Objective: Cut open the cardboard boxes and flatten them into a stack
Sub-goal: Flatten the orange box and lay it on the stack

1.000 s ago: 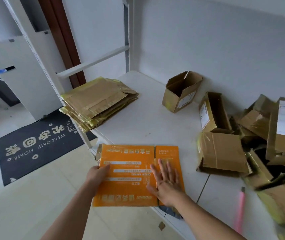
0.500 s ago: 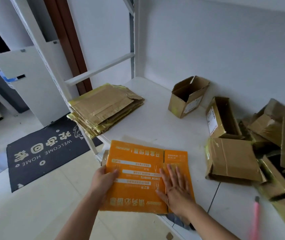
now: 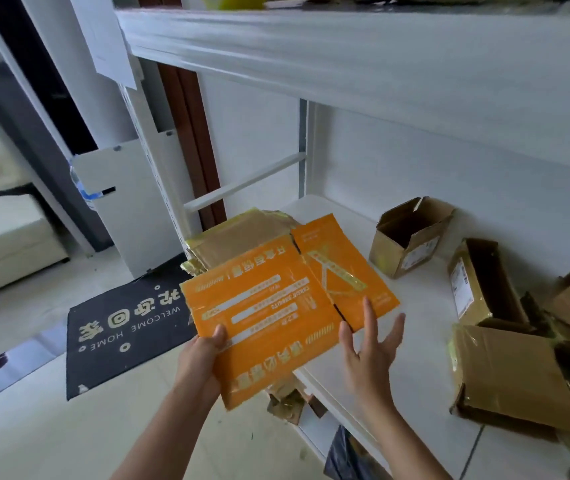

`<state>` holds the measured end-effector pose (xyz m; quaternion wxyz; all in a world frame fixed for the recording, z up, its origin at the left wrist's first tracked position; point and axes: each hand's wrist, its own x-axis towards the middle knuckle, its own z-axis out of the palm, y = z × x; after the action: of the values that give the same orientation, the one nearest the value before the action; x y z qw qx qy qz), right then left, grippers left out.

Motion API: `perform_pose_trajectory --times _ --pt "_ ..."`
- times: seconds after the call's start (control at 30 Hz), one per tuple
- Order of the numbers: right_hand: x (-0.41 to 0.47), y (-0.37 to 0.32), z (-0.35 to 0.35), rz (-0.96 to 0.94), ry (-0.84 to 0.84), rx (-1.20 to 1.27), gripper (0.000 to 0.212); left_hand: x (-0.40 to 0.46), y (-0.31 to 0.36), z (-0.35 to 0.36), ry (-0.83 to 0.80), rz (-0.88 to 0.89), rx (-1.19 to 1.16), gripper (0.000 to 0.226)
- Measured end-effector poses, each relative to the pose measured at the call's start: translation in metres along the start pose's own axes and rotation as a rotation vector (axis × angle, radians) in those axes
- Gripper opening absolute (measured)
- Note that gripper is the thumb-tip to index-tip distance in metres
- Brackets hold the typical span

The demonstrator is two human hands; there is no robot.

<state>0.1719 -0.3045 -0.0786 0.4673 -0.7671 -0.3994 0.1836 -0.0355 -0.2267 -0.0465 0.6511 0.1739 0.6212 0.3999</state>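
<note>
Left hand [image 3: 200, 358] pinches the flattened orange printed cardboard box [image 3: 276, 306] at its near-left corner, thumb on top; that grip alone carries it. Right hand [image 3: 368, 355] is spread, fingers straight, holding nothing, just beside the sheet's right flap. The sheet hangs tilted over the front-left corner of the white shelf [image 3: 422, 348], partly covering the stack of flattened brown taped cartons [image 3: 242, 233].

Risks as I read them: one-corner pinch on a glossy, floppy sheet, so it may sag at the crease or slip to the floor. Stack overhangs the shelf's left edge; a careless drop could slide it off. Unflattened brown corrugated boxes [image 3: 411, 233] wait at the back and right, tape shiny, flaps ragged.
</note>
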Motion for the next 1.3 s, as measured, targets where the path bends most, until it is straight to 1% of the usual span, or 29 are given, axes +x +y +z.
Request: perform_pose_trajectory --times 0.03,0.07,0.17,0.23,0.3,0.4,0.47,0.5,0.53,0.57,0.6,0.63,0.7,0.77,0.83,0.87,0.93,0.97,1.0,1.03,1.1,1.13,1.2,1.3 --pt "0.004 -0.009 0.005 0.05 -0.046 0.088 0.064 0.003 0.004 0.0 -0.006 -0.016 -0.025 0.014" --pt "0.008 -0.017 0.012 0.062 -0.087 0.146 0.066 0.008 0.008 0.0 -0.016 -0.031 -0.044 0.012" --pt "0.024 -0.036 0.044 0.01 -0.166 0.16 0.07 0.025 0.026 0.004 -0.047 -0.026 -0.074 0.007" --pt "0.041 -0.049 0.069 0.02 -0.149 0.149 0.068 0.041 0.043 0.007 -0.075 0.027 -0.064 0.01" --pt "0.066 -0.062 0.091 0.055 -0.079 0.135 0.069 0.062 0.063 0.007 -0.113 0.102 0.012 0.016" --pt "0.107 -0.076 0.123 0.14 -0.001 0.12 0.071 0.103 0.096 0.002 -0.147 0.225 0.227 0.024" --pt "0.133 -0.084 0.144 0.184 0.031 0.111 0.071 0.124 0.116 0.001 -0.188 0.35 0.347 0.039" --pt "0.145 -0.087 0.154 0.203 0.036 0.103 0.07 0.137 0.123 0.002 -0.183 0.449 0.464 0.053" --pt "0.156 -0.09 0.164 0.218 0.035 0.093 0.07 0.149 0.129 0.004 -0.148 0.552 0.638 0.067" --pt "0.166 -0.091 0.174 0.234 0.026 0.086 0.07 0.162 0.132 0.005 -0.097 0.651 0.85 0.074" --pt "0.175 -0.091 0.184 0.255 0.013 0.083 0.07 0.174 0.135 0.006 -0.053 0.759 1.038 0.071" --pt "0.181 -0.09 0.194 0.287 -0.008 0.08 0.071 0.185 0.137 0.009 -0.046 0.848 1.184 0.063" --pt "0.188 -0.084 0.212 0.338 -0.075 0.039 0.072 0.211 0.137 0.014 -0.14 0.923 1.363 0.055" --pt "0.191 -0.076 0.226 0.349 -0.144 -0.067 0.073 0.237 0.132 0.015 -0.263 0.9 1.524 0.059" --pt "0.196 -0.078 0.234 0.354 -0.186 -0.234 0.067 0.261 0.126 0.009 -0.374 0.809 1.686 0.071" --pt "0.198 -0.082 0.237 0.334 -0.197 -0.384 0.059 0.269 0.123 0.005 -0.409 0.774 1.723 0.075" --pt "0.199 -0.091 0.241 0.241 -0.189 -0.762 0.045 0.28 0.118 0.0 -0.436 0.762 1.734 0.078" --pt "0.199 -0.091 0.243 0.176 -0.181 -0.887 0.047 0.281 0.118 -0.001 -0.442 0.771 1.733 0.078" --pt "0.198 -0.088 0.245 0.131 -0.193 -0.939 0.052 0.282 0.117 -0.001 -0.446 0.781 1.742 0.079" --pt "0.196 -0.083 0.248 0.123 -0.236 -0.94 0.059 0.281 0.118 -0.002 -0.451 0.788 1.759 0.079" --pt "0.192 -0.067 0.253 0.191 -0.343 -0.854 0.067 0.281 0.118 -0.001 -0.465 0.799 1.789 0.08" --pt "0.191 -0.057 0.256 0.232 -0.385 -0.805 0.069 0.281 0.117 -0.001 -0.475 0.802 1.805 0.08" --pt "0.192 -0.043 0.257 0.256 -0.431 -0.742 0.073 0.284 0.116 0.002 -0.49 0.794 1.812 0.079" --pt "0.196 -0.035 0.25 0.259 -0.499 -0.613 0.082 0.291 0.113 -0.001 -0.553 0.749 1.692 0.072"
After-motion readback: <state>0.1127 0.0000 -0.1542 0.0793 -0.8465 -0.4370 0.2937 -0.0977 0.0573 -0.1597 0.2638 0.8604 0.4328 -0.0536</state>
